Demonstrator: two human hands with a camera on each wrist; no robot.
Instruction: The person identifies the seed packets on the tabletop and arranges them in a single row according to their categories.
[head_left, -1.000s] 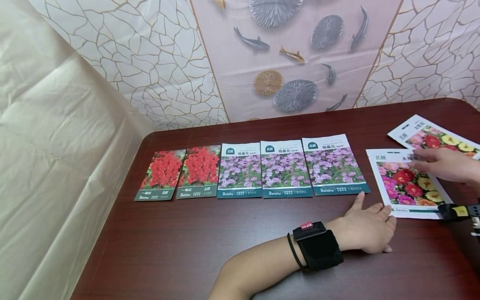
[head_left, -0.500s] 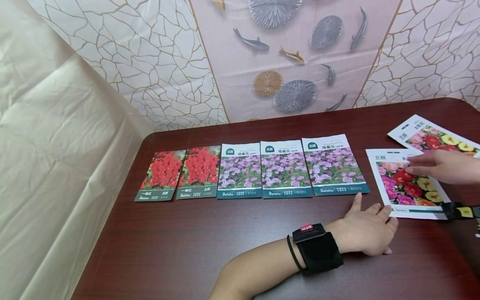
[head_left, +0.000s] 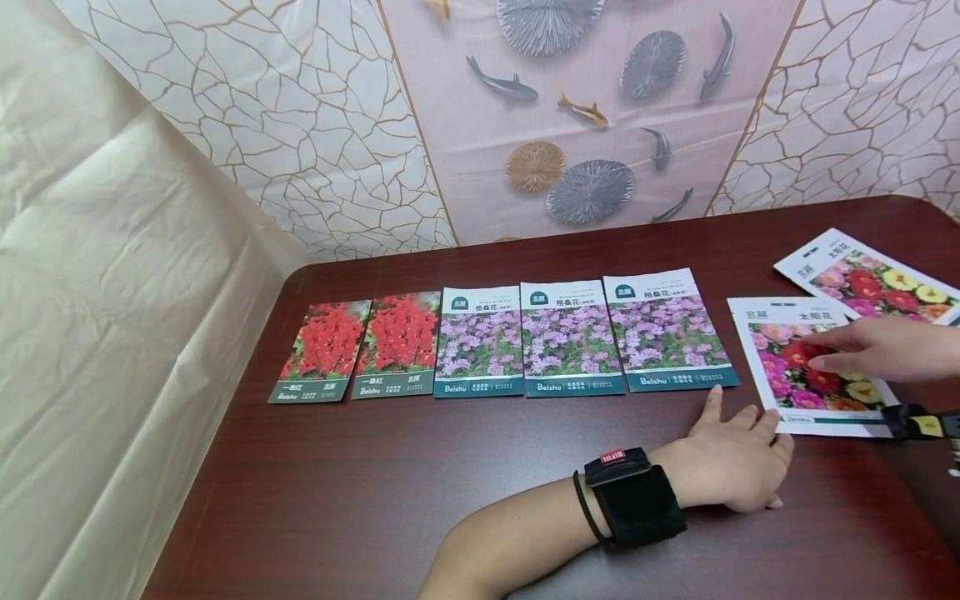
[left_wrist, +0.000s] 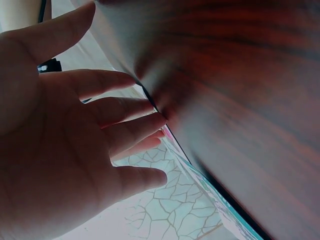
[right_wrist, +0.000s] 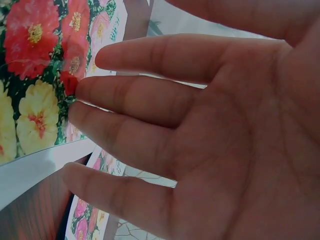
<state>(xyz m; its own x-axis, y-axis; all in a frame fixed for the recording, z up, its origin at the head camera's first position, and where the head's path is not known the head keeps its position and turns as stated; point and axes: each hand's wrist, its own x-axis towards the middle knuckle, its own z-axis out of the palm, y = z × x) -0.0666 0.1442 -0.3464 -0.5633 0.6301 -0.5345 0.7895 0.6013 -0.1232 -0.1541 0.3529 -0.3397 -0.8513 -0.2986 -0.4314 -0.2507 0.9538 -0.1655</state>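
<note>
In the head view a white seed packet [head_left: 795, 312] with red, pink and yellow flowers lies near the right side of the table. My right hand [head_left: 885, 348] is over its right half, and in the right wrist view the straight fingers [right_wrist: 135, 97] rest against its printed front. At the packet's lower left corner, my left hand [head_left: 738, 462] has its fingers spread, their tips on the table or the packet's edge. The left wrist view shows the left palm [left_wrist: 60, 135] with nothing in it. A second matching packet [head_left: 862, 267] lies slanted behind the first.
To the left, a row holds two red-flower packets [head_left: 326, 342] [head_left: 401, 337] and three purple-flower packets [head_left: 480, 342] [head_left: 572, 342] [head_left: 667, 333]. They lie on a dark red-brown table [head_left: 375, 483]. Patterned cloth [head_left: 352, 133] hangs behind, and a pale curtain [head_left: 135, 333] borders the left.
My right hand has moved down over the near packet, uncovering its printed title. That packet has shifted slightly left. The left hand stays nearly still.
</note>
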